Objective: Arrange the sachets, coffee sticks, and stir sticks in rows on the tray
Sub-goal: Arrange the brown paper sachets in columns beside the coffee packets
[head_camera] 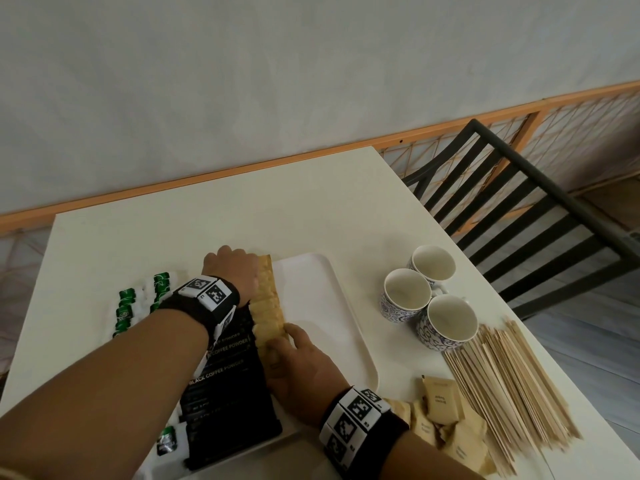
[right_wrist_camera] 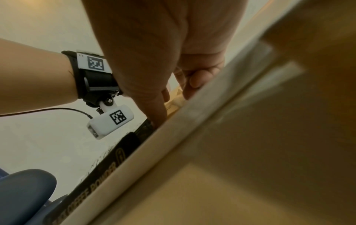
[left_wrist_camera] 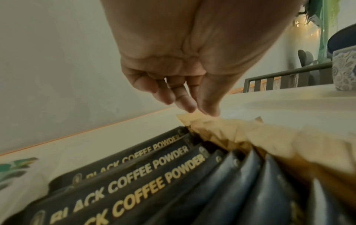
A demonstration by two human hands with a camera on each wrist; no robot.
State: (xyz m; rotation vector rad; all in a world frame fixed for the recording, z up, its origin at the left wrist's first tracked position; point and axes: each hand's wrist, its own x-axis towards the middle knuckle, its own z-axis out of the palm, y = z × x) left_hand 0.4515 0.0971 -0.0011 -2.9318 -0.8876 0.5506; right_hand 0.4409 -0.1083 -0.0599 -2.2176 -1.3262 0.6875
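On the white tray (head_camera: 318,306) stand three rows: green-and-white sachets (head_camera: 126,306) at the left, black coffee sticks (head_camera: 228,386) in the middle, and brown sachets (head_camera: 268,296) beside them. My left hand (head_camera: 232,268) is at the far end of the brown row, and its straight fingers (left_wrist_camera: 188,105) touch the last brown sachets (left_wrist_camera: 250,134) next to the coffee sticks (left_wrist_camera: 154,167). My right hand (head_camera: 294,362) is at the near end, where its thumb (right_wrist_camera: 158,112) and a curled finger pinch a brown sachet. Wooden stir sticks (head_camera: 502,382) lie in a pile on the table at the right.
Loose brown sachets (head_camera: 440,403) lie on the table between the tray and the stir sticks. Three patterned cups (head_camera: 408,292) stand right of the tray. A black chair (head_camera: 519,202) is behind the table's right edge. The tray's right half is bare.
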